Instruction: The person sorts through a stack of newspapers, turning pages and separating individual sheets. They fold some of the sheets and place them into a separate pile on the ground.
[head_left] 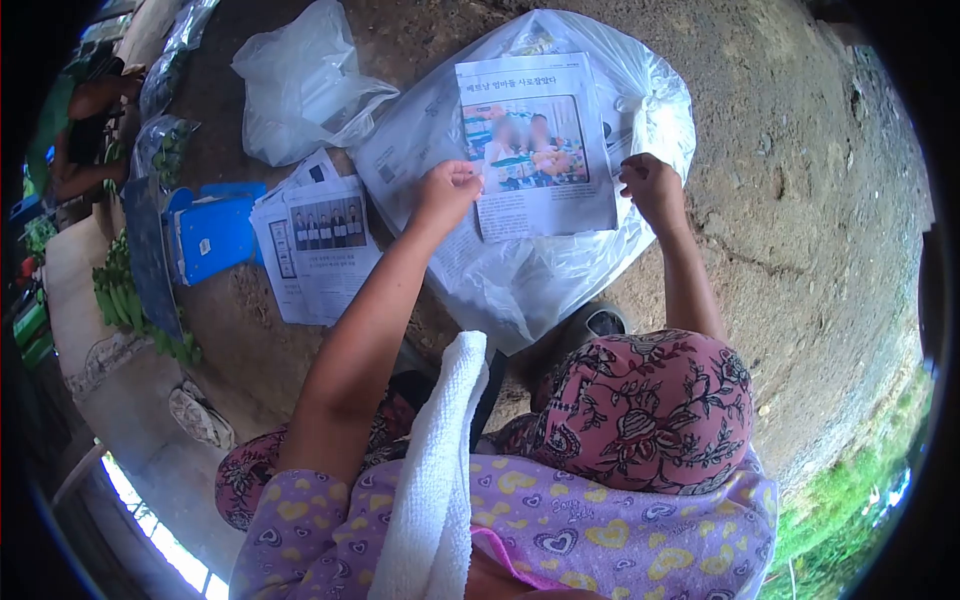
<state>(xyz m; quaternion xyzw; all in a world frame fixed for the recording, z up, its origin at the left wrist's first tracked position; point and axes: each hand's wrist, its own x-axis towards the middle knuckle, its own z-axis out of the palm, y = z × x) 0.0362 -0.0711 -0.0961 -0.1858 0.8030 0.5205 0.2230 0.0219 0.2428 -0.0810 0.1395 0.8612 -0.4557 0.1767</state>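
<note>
A printed newspaper sheet (pixel 545 215) with a large colour photo lies over a big, full clear plastic bag (pixel 500 290). My left hand (pixel 450 190) pinches the sheet's left edge between thumb and fingers. On the opposite side, my right hand (pixel 655 188) has its fingers curled together close to the sheet's right edge. Whether anything is between those fingertips cannot be made out. More printed paper shows through the bag's plastic, and its gathered top (pixel 660 110) is just beyond my right hand.
Left of the bag lie a stack of newspapers (pixel 325 250), a white plastic bag (pixel 300 90) and a blue plastic object (pixel 215 235). Green bananas (pixel 120 295) are farther left, near another person (pixel 85 130). A white towel (pixel 435 470) hangs down my front. The ground is bare earth.
</note>
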